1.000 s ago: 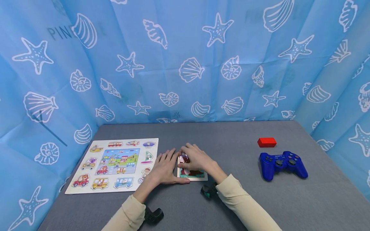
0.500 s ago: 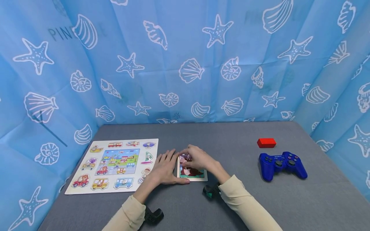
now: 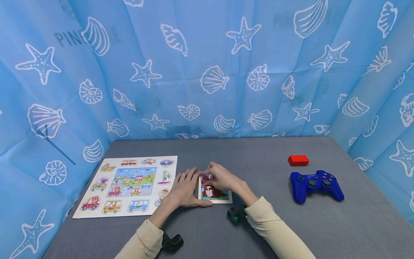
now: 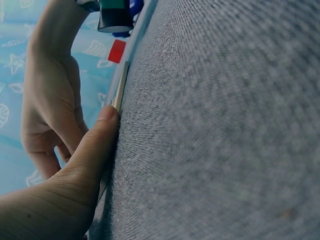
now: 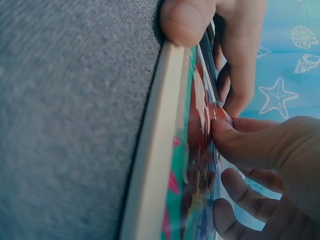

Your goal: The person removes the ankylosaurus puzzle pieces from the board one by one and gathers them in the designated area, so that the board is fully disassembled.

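A small wooden picture puzzle [image 3: 215, 194] with a pale frame lies flat on the grey table between my hands. My left hand [image 3: 185, 189] rests at its left side, fingers extended, its thumb touching the near left corner of the frame. Above the puzzle's upper part, my right hand [image 3: 221, 178] pinches a reddish-brown puzzle piece [image 5: 223, 113] between thumb and index finger. That piece tilts up a little from the picture in the right wrist view. The other right fingers are bent over the board. The hand hides the puzzle's upper right in the head view.
A large vehicle peg puzzle board [image 3: 106, 212] lies to the left. At the right are a blue game controller [image 3: 317, 185] and a red block [image 3: 298, 160]. A blue shell-print curtain [image 3: 207, 100] stands behind the grey table [image 3: 258, 154].
My right hand has shifted slightly, with its thumb moving up and right, and more of the puzzle's brown picture shows. My left hand stays put.
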`<state>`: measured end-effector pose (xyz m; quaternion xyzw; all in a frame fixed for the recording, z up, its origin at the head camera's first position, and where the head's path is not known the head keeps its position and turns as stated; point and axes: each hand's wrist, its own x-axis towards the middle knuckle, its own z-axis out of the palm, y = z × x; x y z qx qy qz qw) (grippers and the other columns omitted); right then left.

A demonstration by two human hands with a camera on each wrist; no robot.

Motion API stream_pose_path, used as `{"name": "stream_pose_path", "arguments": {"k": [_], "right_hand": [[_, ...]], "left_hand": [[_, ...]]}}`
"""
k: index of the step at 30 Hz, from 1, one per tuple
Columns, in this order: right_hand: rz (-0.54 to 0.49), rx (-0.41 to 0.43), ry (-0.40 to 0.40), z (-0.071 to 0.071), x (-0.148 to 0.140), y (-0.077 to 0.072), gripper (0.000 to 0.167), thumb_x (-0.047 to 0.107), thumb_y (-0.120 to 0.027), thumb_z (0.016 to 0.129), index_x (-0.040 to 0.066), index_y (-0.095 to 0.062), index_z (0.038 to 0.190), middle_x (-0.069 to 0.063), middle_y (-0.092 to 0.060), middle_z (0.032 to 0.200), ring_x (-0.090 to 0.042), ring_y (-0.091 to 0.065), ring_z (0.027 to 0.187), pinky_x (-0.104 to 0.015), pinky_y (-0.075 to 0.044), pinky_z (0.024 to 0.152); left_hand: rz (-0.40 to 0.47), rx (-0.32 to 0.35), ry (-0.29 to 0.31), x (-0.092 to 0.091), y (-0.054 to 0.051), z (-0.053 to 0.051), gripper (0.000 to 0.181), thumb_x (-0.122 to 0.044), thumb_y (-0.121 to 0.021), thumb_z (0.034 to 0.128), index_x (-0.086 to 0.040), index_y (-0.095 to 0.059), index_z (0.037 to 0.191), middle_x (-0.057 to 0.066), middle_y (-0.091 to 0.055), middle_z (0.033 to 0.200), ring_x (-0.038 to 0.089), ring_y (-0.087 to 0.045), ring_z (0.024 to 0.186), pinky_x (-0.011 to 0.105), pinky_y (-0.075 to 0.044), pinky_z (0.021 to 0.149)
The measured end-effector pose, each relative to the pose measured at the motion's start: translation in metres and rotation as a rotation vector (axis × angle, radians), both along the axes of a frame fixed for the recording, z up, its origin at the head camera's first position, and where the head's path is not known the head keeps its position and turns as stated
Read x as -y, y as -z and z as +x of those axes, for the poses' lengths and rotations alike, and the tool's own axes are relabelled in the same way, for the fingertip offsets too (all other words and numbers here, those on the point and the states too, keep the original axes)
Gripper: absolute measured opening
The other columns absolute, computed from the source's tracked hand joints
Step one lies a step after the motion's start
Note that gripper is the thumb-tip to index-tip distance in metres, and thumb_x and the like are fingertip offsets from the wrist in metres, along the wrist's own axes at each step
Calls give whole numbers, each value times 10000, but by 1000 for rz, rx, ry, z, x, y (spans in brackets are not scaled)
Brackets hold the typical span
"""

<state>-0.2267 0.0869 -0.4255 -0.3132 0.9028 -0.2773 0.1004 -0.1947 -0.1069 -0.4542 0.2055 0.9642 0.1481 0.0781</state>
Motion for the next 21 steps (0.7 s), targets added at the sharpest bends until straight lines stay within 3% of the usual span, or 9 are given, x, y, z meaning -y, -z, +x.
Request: {"name": "stream_pose_path", "arguments": {"k": [13,21], "right_hand": [[13,-21,-18,0,-4,0,380,-8,-625,982,30,-655,1359,-113,-601,1120,-182,-530,929,-278,-463,779],[24,-42,-11,-6,-21,-6,371,-33,-619,975,28,-674,1337,-113,-592,1102,-141,-491,888,-259,-430,750]], "left_hand": [[-4,3,-3,0,0,0,1157,-759,-746,740,-107,-322,1597,182,-287,1674,433,-279,1547,625,-246,1239],[-3,8,-13,0,-1,1,1177,-773,-739,735,-97,-318,1602,179,-287,1676,428,-274,1550,626,-239,1242]]}}
